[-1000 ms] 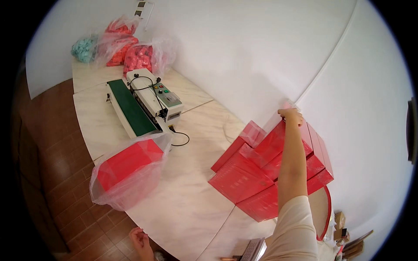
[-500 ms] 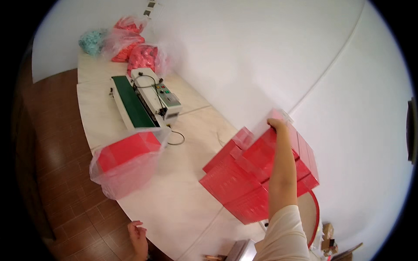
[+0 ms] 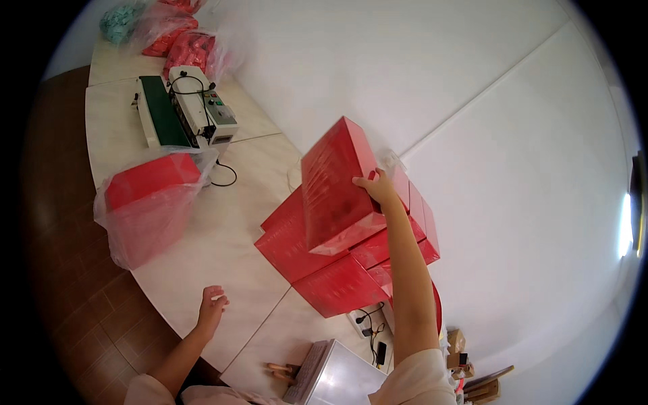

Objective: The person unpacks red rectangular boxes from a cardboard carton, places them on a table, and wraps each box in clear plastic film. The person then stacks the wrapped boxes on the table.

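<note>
My right hand [image 3: 379, 187] grips a red, film-wrapped box [image 3: 331, 169] by its right side, holding it raised and tilted over a stack of red boxes [image 3: 324, 293]. My left hand [image 3: 212, 304] hovers over the lower middle of the pale marble-look table [image 3: 189, 304], fingers apart and loosely bent, holding nothing. To its upper left, another red box [image 3: 145, 185] sits in a loose translucent plastic bag.
A white sealing machine [image 3: 202, 115] with a green belt and cord stands farther back, before bags of red [image 3: 185, 50] and mint [image 3: 118, 23] packets. A metal-topped device [image 3: 347, 374], power strip and cardboard boxes [image 3: 457, 341] are near the lower right, beside the wall.
My right hand has lifted one box up from the stack, toward the left. My left hand has risen over the table. The view has shifted, showing more of the right wall.
</note>
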Demonstrator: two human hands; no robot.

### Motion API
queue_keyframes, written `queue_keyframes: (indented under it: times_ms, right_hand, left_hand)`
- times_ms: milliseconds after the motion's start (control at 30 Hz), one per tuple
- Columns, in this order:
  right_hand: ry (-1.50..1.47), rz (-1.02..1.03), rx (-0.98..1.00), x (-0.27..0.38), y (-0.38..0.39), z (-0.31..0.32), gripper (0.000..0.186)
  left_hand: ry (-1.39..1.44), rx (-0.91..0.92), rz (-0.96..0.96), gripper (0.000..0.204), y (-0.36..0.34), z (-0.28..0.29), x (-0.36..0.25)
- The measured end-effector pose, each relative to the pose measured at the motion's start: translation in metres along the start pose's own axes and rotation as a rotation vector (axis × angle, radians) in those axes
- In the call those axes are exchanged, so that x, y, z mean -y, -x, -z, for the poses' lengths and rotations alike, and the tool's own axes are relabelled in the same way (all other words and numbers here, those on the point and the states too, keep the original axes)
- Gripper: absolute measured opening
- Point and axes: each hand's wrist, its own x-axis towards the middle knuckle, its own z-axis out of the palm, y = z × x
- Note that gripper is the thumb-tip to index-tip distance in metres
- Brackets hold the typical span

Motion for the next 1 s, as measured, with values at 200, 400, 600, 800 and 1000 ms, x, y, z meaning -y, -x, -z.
queue_keyframes:
  times_ms: [200, 400, 600, 800, 1000]
  right_hand:
    - [-0.11, 0.196, 0.157, -0.038, 0.109, 0.061, 0.088]
    - [0.097, 0.482, 0.314, -0.063, 0.246, 0.113, 0.076]
    - [0.097, 0.518, 0.582, -0.206, 0.363, 0.122, 0.078]
    - [-0.001, 0.578, 0.583, -0.382, 0.442, 0.152, 0.081]
    - [-0.081, 0.553, 0.468, -0.474, 0.515, 0.174, 0.082]
  left_hand:
    - [0.014, 0.016, -0.011, 0.046, 0.004, -0.016, -0.001]
    - [0.456, 0.134, 0.26, 0.072, 0.018, -0.038, 0.02]
    - [0.523, 0.318, 0.233, 0.059, 0.088, -0.095, 0.132]
    - [0.069, 0.309, 0.258, 0.056, 0.194, -0.173, 0.183]
    - [-0.208, 0.313, 0.218, 0.059, 0.23, -0.239, 0.166]
